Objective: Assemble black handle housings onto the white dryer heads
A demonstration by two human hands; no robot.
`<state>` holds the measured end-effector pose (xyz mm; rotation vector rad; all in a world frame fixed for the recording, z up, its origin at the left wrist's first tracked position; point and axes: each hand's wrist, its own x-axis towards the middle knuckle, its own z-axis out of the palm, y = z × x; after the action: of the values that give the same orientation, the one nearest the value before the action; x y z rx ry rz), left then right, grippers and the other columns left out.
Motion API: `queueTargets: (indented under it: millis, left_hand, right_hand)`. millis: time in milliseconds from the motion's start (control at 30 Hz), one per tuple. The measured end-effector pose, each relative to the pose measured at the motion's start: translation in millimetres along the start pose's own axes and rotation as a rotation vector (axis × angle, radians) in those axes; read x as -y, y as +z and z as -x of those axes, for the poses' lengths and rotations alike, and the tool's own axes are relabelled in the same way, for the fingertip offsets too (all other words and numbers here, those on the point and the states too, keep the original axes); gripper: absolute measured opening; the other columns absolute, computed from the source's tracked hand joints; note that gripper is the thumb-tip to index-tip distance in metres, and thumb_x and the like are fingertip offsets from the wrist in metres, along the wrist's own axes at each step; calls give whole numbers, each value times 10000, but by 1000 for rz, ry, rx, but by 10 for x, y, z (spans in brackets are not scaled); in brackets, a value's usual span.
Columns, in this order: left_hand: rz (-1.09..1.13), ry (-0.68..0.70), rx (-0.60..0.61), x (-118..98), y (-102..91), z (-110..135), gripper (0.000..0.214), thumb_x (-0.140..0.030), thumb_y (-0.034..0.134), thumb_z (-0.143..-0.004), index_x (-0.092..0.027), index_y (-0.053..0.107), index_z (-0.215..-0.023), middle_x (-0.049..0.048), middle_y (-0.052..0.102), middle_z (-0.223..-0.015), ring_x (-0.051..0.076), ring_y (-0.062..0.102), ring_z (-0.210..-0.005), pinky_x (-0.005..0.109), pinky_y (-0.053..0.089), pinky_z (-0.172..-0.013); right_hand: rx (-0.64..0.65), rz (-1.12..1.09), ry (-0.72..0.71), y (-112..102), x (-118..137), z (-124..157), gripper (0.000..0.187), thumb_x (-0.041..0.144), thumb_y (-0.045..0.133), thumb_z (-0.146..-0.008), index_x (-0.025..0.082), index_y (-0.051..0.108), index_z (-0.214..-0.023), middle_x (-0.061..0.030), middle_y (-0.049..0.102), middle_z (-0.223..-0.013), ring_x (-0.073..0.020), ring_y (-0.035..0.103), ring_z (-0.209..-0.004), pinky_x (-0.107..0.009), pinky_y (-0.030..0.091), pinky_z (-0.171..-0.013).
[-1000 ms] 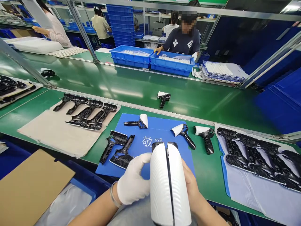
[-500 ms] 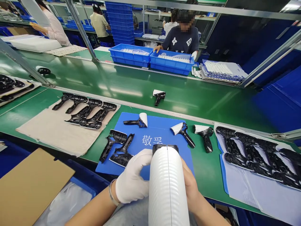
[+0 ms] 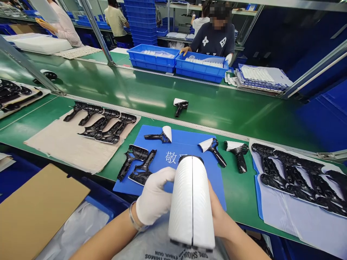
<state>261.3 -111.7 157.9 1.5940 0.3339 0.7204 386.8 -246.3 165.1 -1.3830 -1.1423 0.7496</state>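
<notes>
Left hand (image 3: 153, 198): white glove, fingers and thumb part-curled into a C, gap between them. Thumb side and fingertips reach the left side of the white housing (image 3: 182, 202); gripping or just steadying, can't tell.
Right hand (image 3: 217, 211): bare, closed against the housing's right side, holding it.
Housing: 2 ribbed halves side by side, thin dark seam between, black rim at both ends. Sits between the hands, raised in front of the grey shirt (image 3: 151, 240).
Hidden: right fingers behind the housing; left fingertips partly too. Handle not visible. Housing covers part of the lettering on the blue mat (image 3: 189, 139).
Cut off: shirt print, at bottom edge.
Mat: beyond the hands, on the green bench (image 3: 238, 206). 2 open black shells (image 3: 142, 169) at its left; 1 white-and-black shell (image 3: 166, 135) at the far edge.
Right of housing: 1 shell at mat's edge, another just off it.
</notes>
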Motion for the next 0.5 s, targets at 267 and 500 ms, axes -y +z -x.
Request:
queueTargets:
  millis: [267, 500]
  left_hand:
    - [-173, -20, 109, -189, -188, -153, 1139, -279, 994, -354, -243, 500, -1379, 128, 598, -1332, 371, 580, -1208, 492, 443, -1068]
    - [401, -446, 144, -152, -111, -371, 379, -501, 742, -800, -140, 699, -909, 62, 715, -827, 195, 681, -734, 309, 551, -676]
  right_hand:
    - [377, -960, 610, 39, -334, 8, 632, 602, 779, -760, 156, 524, -1127, -86, 717, -798, -190, 717, -598, -288, 602, -525]
    - [436, -1103, 630, 75, -189, 18, 575, 705, 566, -891, 146, 527, -1019, -138, 755, -736, -162, 686, -436, -186, 527, -381]
